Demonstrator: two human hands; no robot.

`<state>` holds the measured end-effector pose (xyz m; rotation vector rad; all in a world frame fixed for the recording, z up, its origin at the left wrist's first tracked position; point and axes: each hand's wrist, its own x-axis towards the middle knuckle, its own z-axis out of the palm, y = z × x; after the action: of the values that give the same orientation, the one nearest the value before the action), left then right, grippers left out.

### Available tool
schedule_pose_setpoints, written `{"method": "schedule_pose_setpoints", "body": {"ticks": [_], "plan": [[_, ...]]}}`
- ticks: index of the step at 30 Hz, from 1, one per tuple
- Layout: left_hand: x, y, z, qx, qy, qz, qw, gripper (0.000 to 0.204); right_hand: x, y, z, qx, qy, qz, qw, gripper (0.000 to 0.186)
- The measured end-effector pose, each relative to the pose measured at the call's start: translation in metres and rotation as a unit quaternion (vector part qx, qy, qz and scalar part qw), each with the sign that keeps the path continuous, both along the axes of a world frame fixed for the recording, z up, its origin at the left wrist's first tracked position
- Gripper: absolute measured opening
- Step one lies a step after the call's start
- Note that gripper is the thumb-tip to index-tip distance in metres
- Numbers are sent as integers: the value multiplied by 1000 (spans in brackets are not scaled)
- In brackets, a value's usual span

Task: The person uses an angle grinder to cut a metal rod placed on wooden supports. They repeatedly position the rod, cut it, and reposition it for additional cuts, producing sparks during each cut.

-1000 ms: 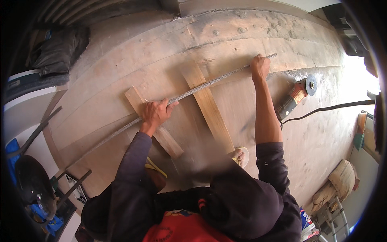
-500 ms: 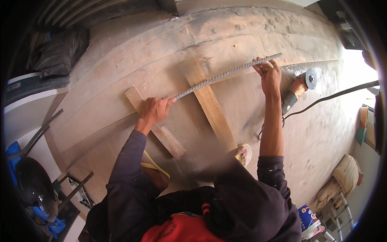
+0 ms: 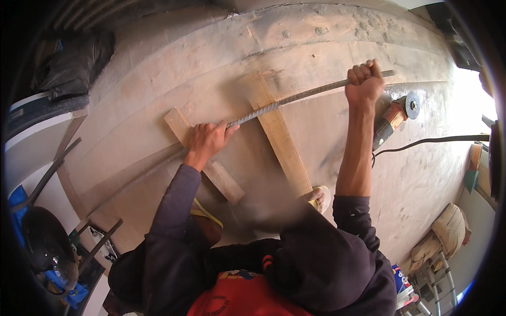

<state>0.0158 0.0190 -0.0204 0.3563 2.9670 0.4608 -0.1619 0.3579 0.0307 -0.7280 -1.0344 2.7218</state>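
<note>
A ribbed steel rebar (image 3: pixel 311 93) slants across the middle, rising to the right. My left hand (image 3: pixel 210 141) closes round its lower left end, with the thumb along the bar. My right hand (image 3: pixel 365 84) is wrapped in a fist near its far right end, and a short darker tip sticks out past it. Under the bar a long wooden plank (image 3: pixel 279 139) lies on the floor. A shorter wood piece (image 3: pixel 224 180) runs partly beneath my left hand and wrist.
An angle grinder (image 3: pixel 394 118) with a disc lies right of my right forearm, its black cable (image 3: pixel 432 140) running right. My sandalled foot (image 3: pixel 321 197) is at the plank's near end. Dark bags (image 3: pixel 79 66) and metal bars (image 3: pixel 50 171) are on the left, a sack (image 3: pixel 448 231) at lower right.
My right hand has gone from a fingertip hold to a full fist on the rebar. The bar has shifted a little to the right. My left hand stays at its left end.
</note>
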Motion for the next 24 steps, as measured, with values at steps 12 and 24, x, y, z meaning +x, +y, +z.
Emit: {"method": "schedule_pose_setpoints", "body": {"ticks": [12, 24], "plan": [[-8, -4, -6, 68, 28, -10, 997, 59, 101, -28, 46, 103, 134, -26, 985, 15], [-11, -16, 11, 117, -72, -6, 990, 51, 227, -1, -47, 107, -65, -85, 989, 29]]}}
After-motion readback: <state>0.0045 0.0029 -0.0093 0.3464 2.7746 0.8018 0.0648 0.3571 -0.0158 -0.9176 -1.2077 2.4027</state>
